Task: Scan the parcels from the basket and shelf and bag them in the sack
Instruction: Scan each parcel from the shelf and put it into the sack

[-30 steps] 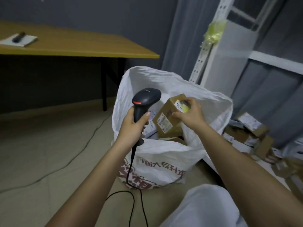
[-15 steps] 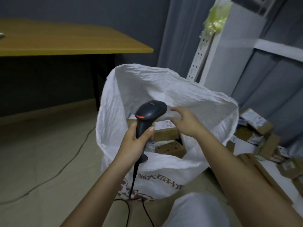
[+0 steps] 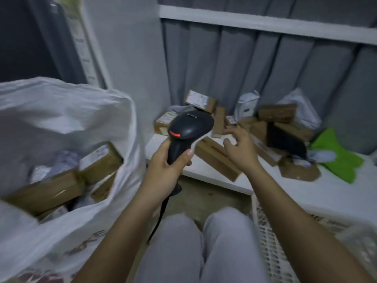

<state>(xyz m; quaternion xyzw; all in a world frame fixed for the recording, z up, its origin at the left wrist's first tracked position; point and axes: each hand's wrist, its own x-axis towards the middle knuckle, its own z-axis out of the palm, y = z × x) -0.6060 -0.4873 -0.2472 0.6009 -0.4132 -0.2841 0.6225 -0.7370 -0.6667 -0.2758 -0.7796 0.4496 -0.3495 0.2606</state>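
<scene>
My left hand (image 3: pixel 165 168) grips the handle of a black barcode scanner (image 3: pixel 188 130) with a red light on its head; its cable hangs down between my knees. My right hand (image 3: pixel 237 147) is stretched out over the low white shelf (image 3: pixel 206 172) with its fingers spread and holds nothing. It hovers above a long brown cardboard parcel (image 3: pixel 216 158) lying at the shelf's front. More parcels (image 3: pixel 281 123) are piled at the back of the shelf. At the left stands the white woven sack (image 3: pixel 61 111), open, with several brown boxes (image 3: pixel 98 160) inside.
A white lattice basket (image 3: pixel 271 242) sits at the lower right beside my legs. A green bag (image 3: pixel 336 158), a black pouch (image 3: pixel 285 139) and white mailers (image 3: pixel 246 105) lie among the shelf's parcels. A grey curtain hangs behind. A white perforated upright (image 3: pixel 81 43) rises at the left.
The box went from my right hand into the sack, and the hand came out empty. My view swung right to the shelf, where my right hand now reaches over the parcels.
</scene>
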